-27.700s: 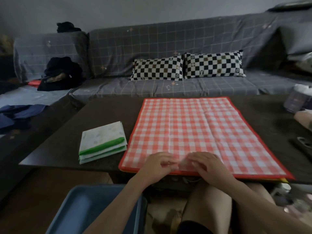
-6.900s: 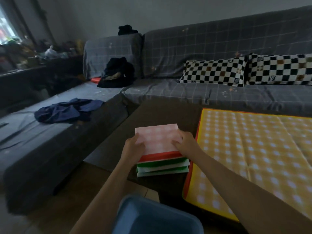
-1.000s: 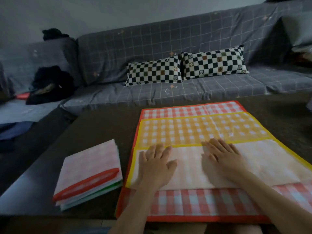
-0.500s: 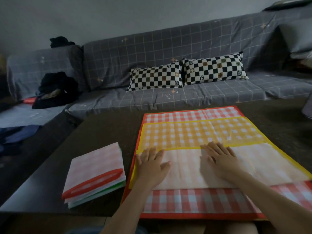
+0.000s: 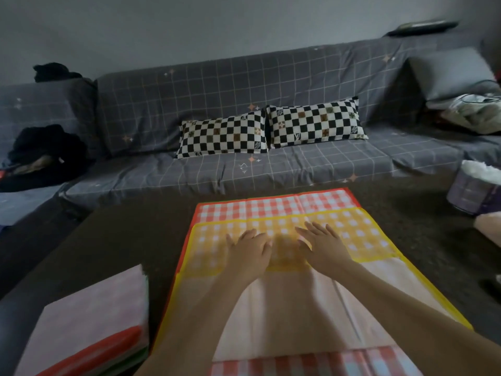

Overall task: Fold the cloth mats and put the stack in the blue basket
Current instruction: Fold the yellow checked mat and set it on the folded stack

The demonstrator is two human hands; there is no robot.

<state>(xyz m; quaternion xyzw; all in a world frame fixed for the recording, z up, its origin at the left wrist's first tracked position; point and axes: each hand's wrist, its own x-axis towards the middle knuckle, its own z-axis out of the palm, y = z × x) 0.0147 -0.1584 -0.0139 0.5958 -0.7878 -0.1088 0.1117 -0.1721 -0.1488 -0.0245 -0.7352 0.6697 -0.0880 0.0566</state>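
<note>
**Both palms flat on the half-folded yellow mat**

The yellow mat [image 5: 352,240] lies on a red checked mat [image 5: 273,210] spread over the dark bench [image 5: 122,240], its long axis running from 9 o'clock to 3 o'clock across the view. Its near flap is turned over, pale underside up, and covers the portion towards 6 o'clock. The left hand [image 5: 250,251] and right hand [image 5: 322,245] rest side by side, near each other but apart, on the checked face just past the flap's edge. The fingers [image 5: 315,230] of both hands are straight and spread, pointing towards 12 o'clock; they grip nothing. The far yellow border lies just beyond the fingertips at 12 o'clock, about equally near to either hand. The mat's short ends lie well out at 9 and 3 o'clock, the left end nearer the left hand, the right end nearer the right. A stack of folded mats [image 5: 89,329] sits at 8 o'clock from the hands. The blue basket is not in view. Judged stage: mid-fold, smoothing; the next crease probably brings one short end across.
</note>
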